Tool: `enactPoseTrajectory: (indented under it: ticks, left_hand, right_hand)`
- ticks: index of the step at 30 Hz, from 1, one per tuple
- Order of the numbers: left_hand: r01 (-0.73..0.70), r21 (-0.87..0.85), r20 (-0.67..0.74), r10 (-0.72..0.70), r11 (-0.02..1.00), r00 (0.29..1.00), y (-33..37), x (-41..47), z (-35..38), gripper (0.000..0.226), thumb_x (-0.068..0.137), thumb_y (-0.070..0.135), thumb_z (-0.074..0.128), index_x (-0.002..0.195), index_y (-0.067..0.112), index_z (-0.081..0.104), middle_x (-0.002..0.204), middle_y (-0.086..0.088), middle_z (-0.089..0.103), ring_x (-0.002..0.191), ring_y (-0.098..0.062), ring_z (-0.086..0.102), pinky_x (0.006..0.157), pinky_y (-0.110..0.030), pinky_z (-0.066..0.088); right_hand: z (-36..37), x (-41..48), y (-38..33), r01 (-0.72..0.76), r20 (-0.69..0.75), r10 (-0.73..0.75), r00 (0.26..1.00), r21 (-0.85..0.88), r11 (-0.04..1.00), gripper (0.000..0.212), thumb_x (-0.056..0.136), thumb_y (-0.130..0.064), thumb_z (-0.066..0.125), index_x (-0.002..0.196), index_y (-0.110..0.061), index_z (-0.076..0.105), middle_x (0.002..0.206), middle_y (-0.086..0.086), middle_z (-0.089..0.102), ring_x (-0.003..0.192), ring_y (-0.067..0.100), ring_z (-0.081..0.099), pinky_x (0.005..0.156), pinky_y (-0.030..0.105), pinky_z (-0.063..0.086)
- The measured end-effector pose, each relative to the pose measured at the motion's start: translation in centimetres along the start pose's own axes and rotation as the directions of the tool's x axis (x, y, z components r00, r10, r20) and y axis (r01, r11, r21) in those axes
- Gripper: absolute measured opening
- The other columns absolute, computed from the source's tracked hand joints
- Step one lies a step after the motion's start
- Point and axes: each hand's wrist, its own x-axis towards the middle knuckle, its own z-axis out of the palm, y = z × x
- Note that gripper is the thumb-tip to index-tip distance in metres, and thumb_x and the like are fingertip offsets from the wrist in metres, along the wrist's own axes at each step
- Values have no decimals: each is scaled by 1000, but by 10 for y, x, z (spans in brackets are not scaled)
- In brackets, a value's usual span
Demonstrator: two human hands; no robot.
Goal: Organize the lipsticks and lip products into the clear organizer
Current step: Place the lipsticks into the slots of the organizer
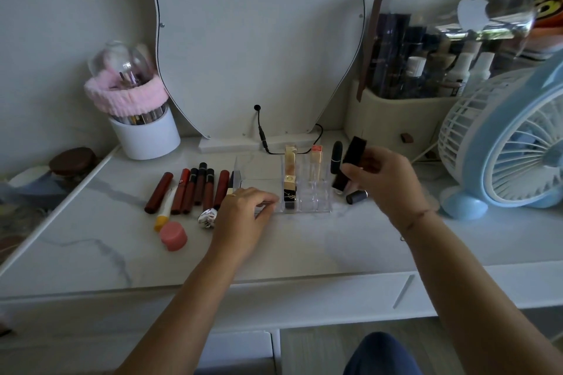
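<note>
The clear organizer (313, 204) stands mid-table with a black-and-gold lipstick (290, 195), a gold tube (290, 158) and an orange-capped tube (316, 161) upright in its slots. My left hand (243, 216) rests on the organizer's front left edge, fingers curled on the plastic. My right hand (384, 182) is shut on a black square lipstick (355, 150), held tilted just right of the organizer. A black bullet lipstick (336, 155) stands behind it. Several dark red lip gloss tubes (195, 188) lie in a row to the left. A small dark tube (355, 197) lies under my right hand.
A pink round pot (173, 236), a yellow-capped white tube (166, 208) and a silver item (207, 217) lie front left. A white brush holder (146, 137) stands back left, a mirror (259, 39) behind, a cosmetics case (426, 70) and blue fan (511, 149) on the right.
</note>
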Motion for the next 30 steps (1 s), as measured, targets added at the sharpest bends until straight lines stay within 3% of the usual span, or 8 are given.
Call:
enactPoseTrajectory:
  ticks: [7, 12, 19, 24, 30]
  left_hand:
    - [13, -20, -9, -13, 1000, 1000, -1, -1, 1, 15, 79, 6, 69, 92, 12, 73, 87, -4, 72, 84, -18, 63, 77, -31, 49]
    - [-6, -16, -3, 6, 1000, 1000, -3, 0, 2, 15, 78, 4, 68, 90, 12, 73, 86, -5, 73, 82, -21, 64, 76, -38, 51]
    - [2, -18, -3, -2, 1000, 1000, -4, 0, 2, 15, 79, 5, 68, 89, 14, 73, 86, -4, 73, 83, -19, 64, 76, -37, 51]
    - [1, -9, -11, -1, 1000, 1000, -4, 0, 3, 15, 78, 5, 69, 88, 15, 73, 85, -2, 73, 82, -18, 63, 75, -35, 50]
    - [0, -5, -22, 0, 1000, 1000, -3, 0, 3, 16, 77, 5, 69, 87, 16, 73, 83, -2, 72, 81, -18, 63, 74, -33, 49]
  right_hand:
    - [42, 40, -33, 176, 144, -162, 976, -92, 980, 22, 78, -20, 70, 97, -13, 61, 91, -1, 68, 82, 12, 65, 78, 28, 54]
    - [54, 53, -35, 212, 266, -151, 952, -217, 953, 22, 77, -23, 71, 94, -10, 65, 86, 2, 68, 79, 17, 64, 79, 35, 54]
    - [47, 57, -33, 288, 335, -188, 923, -277, 917, 33, 77, -21, 71, 107, -17, 57, 87, 5, 68, 78, 20, 63, 77, 34, 53]
    - [53, 54, -28, 322, 384, -191, 904, -313, 893, 24, 79, -19, 68, 103, -17, 63, 91, 0, 67, 78, 12, 59, 81, 30, 51]
    - [55, 54, -25, 306, 349, -197, 916, -293, 906, 26, 78, -17, 69, 104, -15, 66, 94, 2, 69, 85, 15, 63, 86, 32, 52]
